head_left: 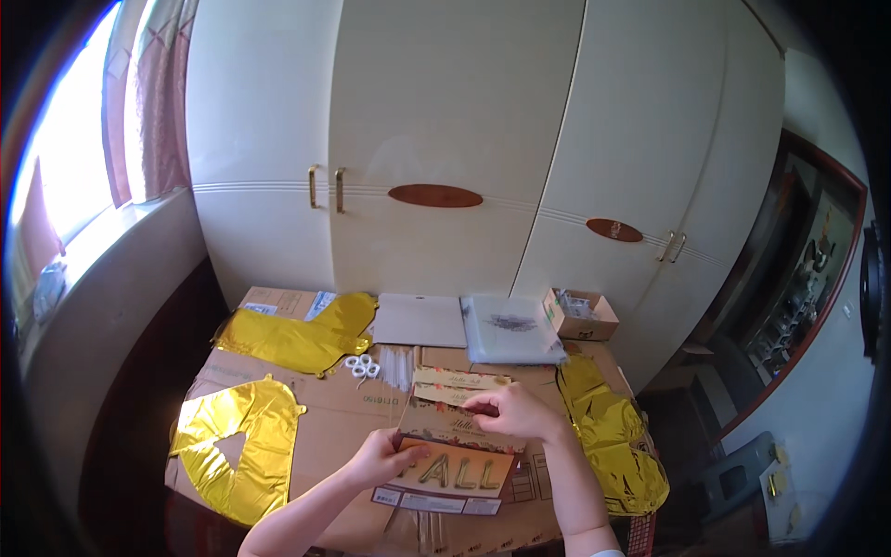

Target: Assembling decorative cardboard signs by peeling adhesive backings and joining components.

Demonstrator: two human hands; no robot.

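Note:
My left hand (378, 459) grips the left edge of an orange printed card (455, 475) that pictures gold letter balloons and has white label boxes along its lower edge. Just beyond that card lie several leaf-printed paper cards (448, 423), partly overlapping. My right hand (516, 410) is over their right side with its fingers curled and pinched at the edge of one. Its fingertips partly hide that edge. Beyond the cards is a row of thin clear strips (397, 367), with several white tape or ribbon rolls (362, 366) to their left.
Flat gold foil balloons lie on the cardboard-covered table: a letter-shaped one (264, 446) at left, another (297, 336) at far left, and one (608, 436) at right. At the back are a flat beige board (419, 320), a clear plastic packet (510, 331) and a small open box (585, 325). White cabinets (445, 102) stand behind.

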